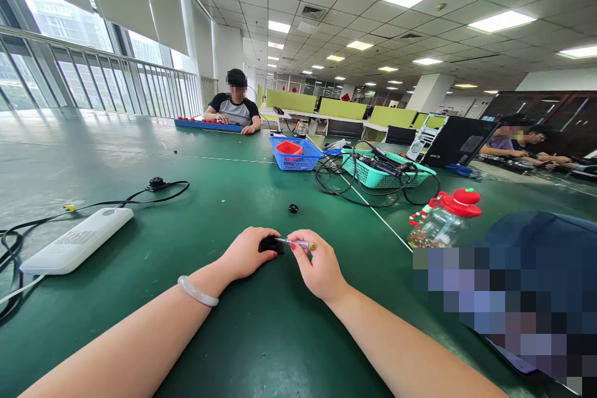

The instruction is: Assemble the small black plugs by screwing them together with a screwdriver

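Observation:
My left hand (249, 253) is closed around a small black block-shaped part (270, 245), low over the green table. A slim screwdriver (303, 244) with a shiny handle and a gold-coloured end is pinched between the fingers of my right hand (321, 264). Its thin shaft points left and reaches the black part; my fingers and the part hide whether its tip sits in a screw. Just beyond my hands, a small round black piece (293, 208) lies on the table.
On the left are a white power bank (79, 241) and black cables. Ahead stand a blue basket (298, 163) and a teal basket (380, 180) with tangled cables. A red-lidded clear bottle (441, 224) and dark blue cloth (541, 236) are right. A person (237, 112) sits across the table.

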{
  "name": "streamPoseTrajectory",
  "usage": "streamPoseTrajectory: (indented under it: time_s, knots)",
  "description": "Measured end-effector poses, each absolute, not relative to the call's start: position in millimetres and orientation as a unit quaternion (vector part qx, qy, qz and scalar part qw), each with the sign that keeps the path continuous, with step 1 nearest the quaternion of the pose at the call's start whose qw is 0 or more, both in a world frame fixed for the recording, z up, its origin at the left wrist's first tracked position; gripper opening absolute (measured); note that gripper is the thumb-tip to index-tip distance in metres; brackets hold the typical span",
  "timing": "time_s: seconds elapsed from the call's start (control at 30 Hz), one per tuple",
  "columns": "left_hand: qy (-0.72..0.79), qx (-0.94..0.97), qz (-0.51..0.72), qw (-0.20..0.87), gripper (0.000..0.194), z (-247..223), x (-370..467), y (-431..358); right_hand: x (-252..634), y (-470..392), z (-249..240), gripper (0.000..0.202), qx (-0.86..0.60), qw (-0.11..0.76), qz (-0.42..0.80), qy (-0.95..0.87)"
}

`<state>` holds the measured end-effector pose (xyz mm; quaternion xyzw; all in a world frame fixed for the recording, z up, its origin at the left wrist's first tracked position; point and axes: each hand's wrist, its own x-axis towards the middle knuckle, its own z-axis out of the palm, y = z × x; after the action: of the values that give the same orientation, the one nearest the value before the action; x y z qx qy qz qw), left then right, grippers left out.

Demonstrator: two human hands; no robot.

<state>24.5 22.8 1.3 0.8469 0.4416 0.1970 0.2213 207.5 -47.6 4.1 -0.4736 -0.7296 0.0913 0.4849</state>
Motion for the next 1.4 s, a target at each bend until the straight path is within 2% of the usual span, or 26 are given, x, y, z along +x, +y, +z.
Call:
streamPoseTrajectory:
  time_s: [0.8, 1.03, 1.4]
  knots:
    - [0.432, 0.849, 0.208, 0.221, 0.036, 4, 24, 20, 211, -36, -4, 0.029, -0.501, 0.534, 0.242, -0.636]
    - [0.432, 0.852, 0.2, 0.216, 0.035, 3, 24, 21, 216, -37, -6, 0.031, -0.48, 0.597, 0.202, -0.61]
    - [0.437, 0.848, 0.201, 0.222, 0.039, 2, 24, 21, 214, -50, 3, 0.028, -0.473, 0.578, 0.092, -0.659]
